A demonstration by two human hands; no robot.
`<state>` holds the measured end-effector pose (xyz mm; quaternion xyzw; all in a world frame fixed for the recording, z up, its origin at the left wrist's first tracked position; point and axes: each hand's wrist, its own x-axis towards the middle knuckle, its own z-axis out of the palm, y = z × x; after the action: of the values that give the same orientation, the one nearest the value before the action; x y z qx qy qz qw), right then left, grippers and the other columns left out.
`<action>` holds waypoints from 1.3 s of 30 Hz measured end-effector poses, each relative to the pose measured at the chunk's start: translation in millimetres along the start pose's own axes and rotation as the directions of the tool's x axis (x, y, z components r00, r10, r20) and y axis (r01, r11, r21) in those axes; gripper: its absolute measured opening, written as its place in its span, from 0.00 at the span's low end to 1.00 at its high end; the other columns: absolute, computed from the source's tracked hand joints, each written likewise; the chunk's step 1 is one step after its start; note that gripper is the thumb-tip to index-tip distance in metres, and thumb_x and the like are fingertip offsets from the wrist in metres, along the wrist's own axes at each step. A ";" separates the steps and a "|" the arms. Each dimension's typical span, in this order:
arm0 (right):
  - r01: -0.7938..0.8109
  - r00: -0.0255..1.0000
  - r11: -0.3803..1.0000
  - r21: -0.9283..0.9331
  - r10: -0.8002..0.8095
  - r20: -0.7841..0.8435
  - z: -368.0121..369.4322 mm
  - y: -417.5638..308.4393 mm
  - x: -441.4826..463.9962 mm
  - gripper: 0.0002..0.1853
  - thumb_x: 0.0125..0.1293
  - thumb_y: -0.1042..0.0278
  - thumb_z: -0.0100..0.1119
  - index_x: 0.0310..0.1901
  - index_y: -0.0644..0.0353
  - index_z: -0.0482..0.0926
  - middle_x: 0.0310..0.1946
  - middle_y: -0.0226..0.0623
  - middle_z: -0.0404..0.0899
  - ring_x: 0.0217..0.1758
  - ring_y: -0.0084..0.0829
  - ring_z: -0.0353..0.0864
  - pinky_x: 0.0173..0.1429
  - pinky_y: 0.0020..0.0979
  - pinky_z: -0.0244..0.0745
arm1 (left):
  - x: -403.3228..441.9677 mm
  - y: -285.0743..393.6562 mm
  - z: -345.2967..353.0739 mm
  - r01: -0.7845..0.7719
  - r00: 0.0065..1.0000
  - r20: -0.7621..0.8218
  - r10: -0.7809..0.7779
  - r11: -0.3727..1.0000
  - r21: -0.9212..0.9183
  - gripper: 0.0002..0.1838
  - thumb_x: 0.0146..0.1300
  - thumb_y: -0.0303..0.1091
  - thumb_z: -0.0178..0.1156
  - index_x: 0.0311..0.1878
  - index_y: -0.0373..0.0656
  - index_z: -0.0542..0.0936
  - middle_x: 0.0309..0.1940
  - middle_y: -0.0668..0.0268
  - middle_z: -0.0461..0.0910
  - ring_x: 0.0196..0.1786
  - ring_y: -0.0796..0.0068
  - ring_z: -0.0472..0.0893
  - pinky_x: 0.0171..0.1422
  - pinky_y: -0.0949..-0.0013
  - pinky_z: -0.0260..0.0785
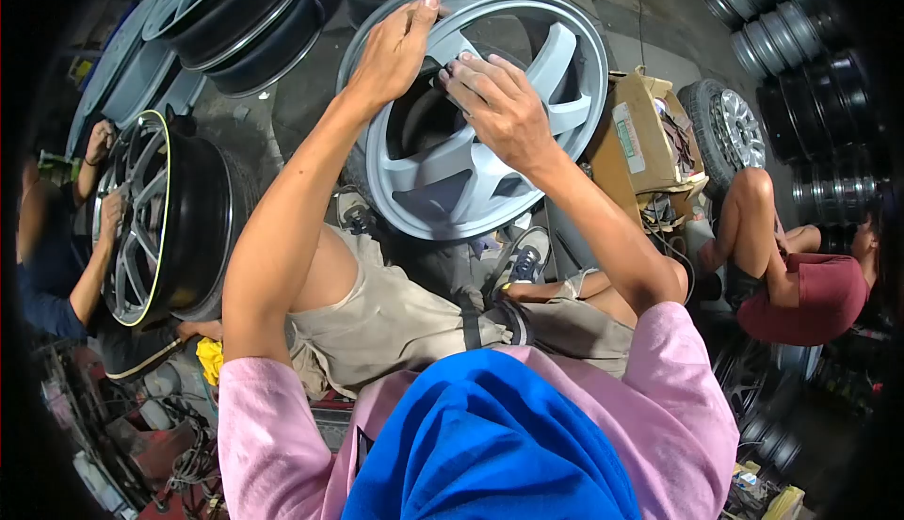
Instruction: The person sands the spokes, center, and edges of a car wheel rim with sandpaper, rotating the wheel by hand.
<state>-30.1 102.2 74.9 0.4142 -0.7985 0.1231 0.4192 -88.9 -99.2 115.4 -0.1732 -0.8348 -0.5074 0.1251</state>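
A light grey alloy wheel [400,174] with broad spokes leans tilted in front of my knees. My left hand [394,49] grips its upper left part, with the thumb along the edge and the other fingers mostly hidden. My right hand [501,111] is over the upper spokes, its fingers bent and pressed together at a spoke close to the left hand. A small dark patch shows under the right fingertips; what it is I cannot make out.
To the left a person holds another wheel [141,219]. More wheels [231,21] are stacked at the upper left. On the right are a cardboard box [636,139], a tyre with a chrome wheel [739,129], stacked rims [815,96] and a crouching person [800,285].
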 end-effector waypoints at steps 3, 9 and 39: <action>-0.003 1.000 1.000 -0.004 0.003 -0.008 9.0 18.5 2.8 0.22 0.58 0.74 0.73 0.57 0.58 0.88 0.61 0.34 0.83 0.69 0.37 0.82 0.75 0.46 0.76 | -2.6 0.0 -0.1 0.013 1.000 0.011 -0.013 1.000 -0.015 0.36 0.87 0.60 0.40 0.60 0.34 0.85 0.56 0.52 0.87 0.62 0.62 0.82 0.73 0.61 0.69; -0.108 0.994 0.994 0.003 0.108 -0.011 14.3 -11.1 -31.1 0.24 0.64 0.70 0.70 0.63 0.59 0.86 0.64 0.35 0.82 0.75 0.38 0.77 0.80 0.46 0.69 | -3.5 -3.4 -1.3 -0.053 0.996 -0.075 0.053 0.999 0.006 0.33 0.85 0.57 0.45 0.57 0.34 0.86 0.52 0.45 0.87 0.59 0.44 0.84 0.67 0.54 0.72; -0.815 0.166 -0.133 0.564 0.879 0.446 -16.6 -55.0 -166.3 0.12 0.80 0.64 0.59 0.51 0.65 0.73 0.41 0.43 0.87 0.39 0.33 0.92 0.45 0.35 0.87 | -12.4 3.9 -2.4 0.001 1.000 0.004 -0.003 0.869 0.495 0.48 0.60 0.72 0.72 0.69 0.41 0.80 0.64 0.47 0.81 0.68 0.45 0.79 0.72 0.46 0.72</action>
<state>72.2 169.7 -51.5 -0.0848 -0.7265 0.6785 0.0683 -75.9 -101.7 114.9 -0.1355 -0.9373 -0.2768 0.1628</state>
